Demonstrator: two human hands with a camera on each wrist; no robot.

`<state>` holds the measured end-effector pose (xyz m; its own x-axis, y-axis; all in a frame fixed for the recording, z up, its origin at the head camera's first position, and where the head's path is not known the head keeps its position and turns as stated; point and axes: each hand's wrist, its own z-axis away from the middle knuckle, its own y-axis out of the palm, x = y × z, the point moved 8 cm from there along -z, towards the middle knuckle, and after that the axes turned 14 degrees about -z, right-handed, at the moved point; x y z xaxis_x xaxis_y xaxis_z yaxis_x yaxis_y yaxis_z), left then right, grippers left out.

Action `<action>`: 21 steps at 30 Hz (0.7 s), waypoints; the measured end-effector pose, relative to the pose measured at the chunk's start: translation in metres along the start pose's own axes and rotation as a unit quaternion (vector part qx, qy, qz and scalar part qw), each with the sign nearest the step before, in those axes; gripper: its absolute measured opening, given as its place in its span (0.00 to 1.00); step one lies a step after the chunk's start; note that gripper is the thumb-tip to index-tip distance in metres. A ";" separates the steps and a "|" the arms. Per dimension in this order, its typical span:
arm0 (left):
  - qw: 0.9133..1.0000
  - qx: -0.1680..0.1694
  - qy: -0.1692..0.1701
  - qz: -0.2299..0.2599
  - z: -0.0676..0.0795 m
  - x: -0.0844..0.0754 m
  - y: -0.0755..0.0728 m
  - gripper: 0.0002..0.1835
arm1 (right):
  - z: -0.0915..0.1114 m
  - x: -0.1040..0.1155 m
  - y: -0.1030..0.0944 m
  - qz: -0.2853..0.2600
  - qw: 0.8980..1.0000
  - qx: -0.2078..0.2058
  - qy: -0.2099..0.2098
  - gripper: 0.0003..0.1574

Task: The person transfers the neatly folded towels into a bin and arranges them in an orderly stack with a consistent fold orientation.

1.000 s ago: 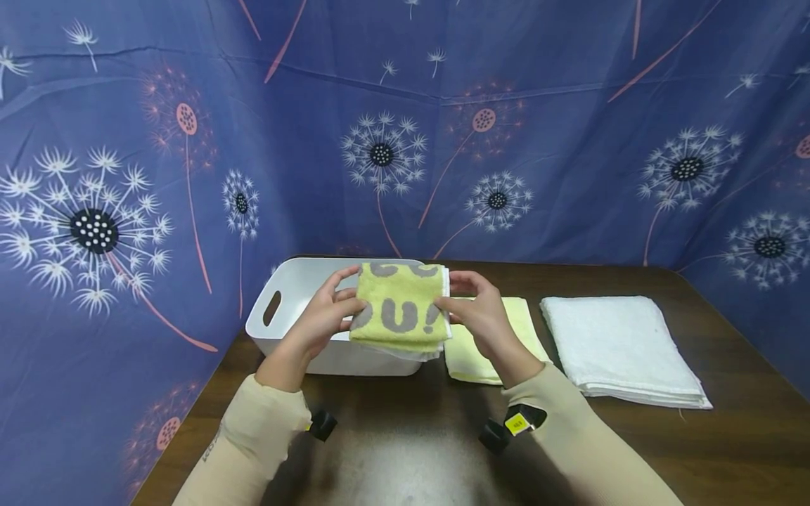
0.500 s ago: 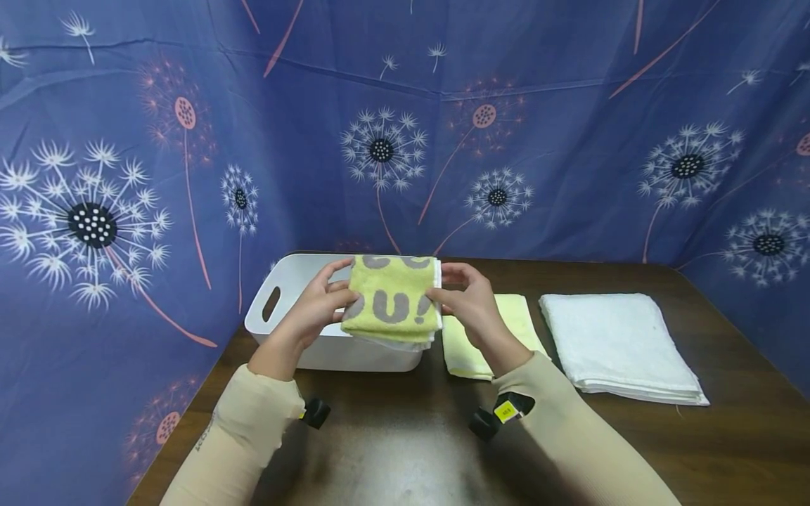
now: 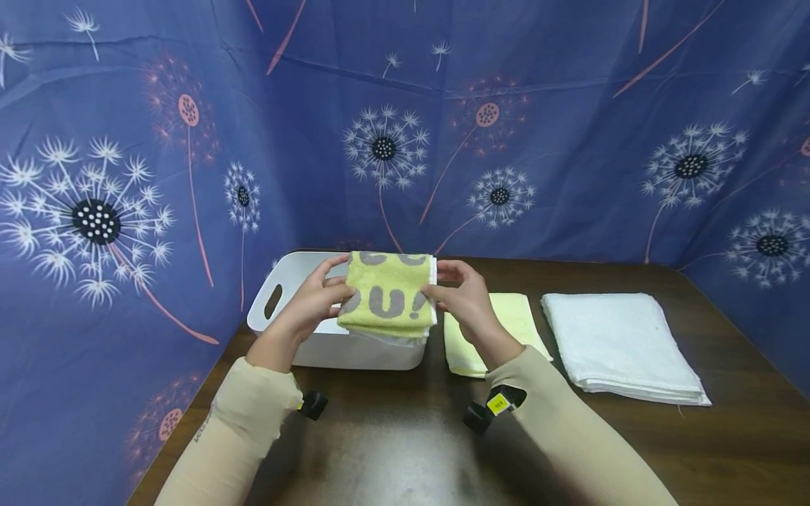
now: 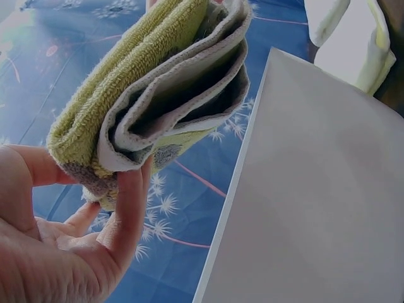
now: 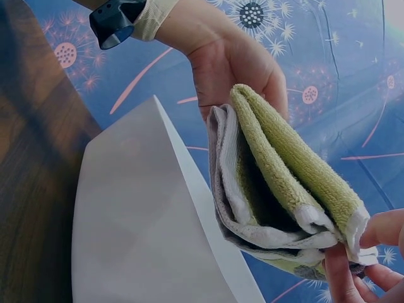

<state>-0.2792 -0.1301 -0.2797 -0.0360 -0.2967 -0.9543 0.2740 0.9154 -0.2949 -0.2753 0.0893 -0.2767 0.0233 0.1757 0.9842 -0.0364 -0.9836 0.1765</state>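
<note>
A folded yellow-green towel [image 3: 387, 292] with grey letter shapes and white edges is held up between both hands, over the white bin [image 3: 361, 355]. At its left side my left hand [image 3: 308, 301] pinches it, thumb on the front and fingers behind. My right hand [image 3: 465, 299] pinches the opposite edge in the same way. From the left wrist view, the towel [image 4: 151, 88] shows several folded layers with white hems. In the right wrist view the layers of the towel [image 5: 284, 183] gape slightly apart. The bin's inside is mostly hidden behind the towel and hands.
A folded pale yellow towel [image 3: 519, 323] lies on the dark wooden table [image 3: 392, 436] right of the bin, partly behind my right forearm. Further right is a stack of folded white towel [image 3: 623, 344]. A blue dandelion-print cloth [image 3: 304, 140] hangs behind and along the sides.
Both hands have shifted the folded towel slightly left and a little upward in view. The grip looks the same. The bin and the other towels stay put.
</note>
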 end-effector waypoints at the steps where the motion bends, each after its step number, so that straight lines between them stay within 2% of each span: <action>1: 1.000 -0.002 -0.001 -0.001 -0.001 0.000 -0.001 0.37 | -0.001 0.000 0.000 0.002 1.000 -0.001 0.001 0.29; 8: 1.000 -0.007 -0.015 -0.010 -0.003 0.003 -0.006 0.37 | -0.004 -0.001 0.005 -0.005 1.000 -0.004 0.004 0.29; 21: 1.000 -0.007 -0.016 -0.005 -0.009 0.006 -0.013 0.38 | -0.008 -0.002 0.012 -0.014 1.000 -0.005 0.001 0.29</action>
<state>-0.2913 -0.1416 -0.2820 -0.0079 -0.3141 -0.9494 0.2611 0.9158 -0.3051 -0.2842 0.0776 -0.2763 0.0234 0.2034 0.9788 -0.0448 -0.9779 0.2043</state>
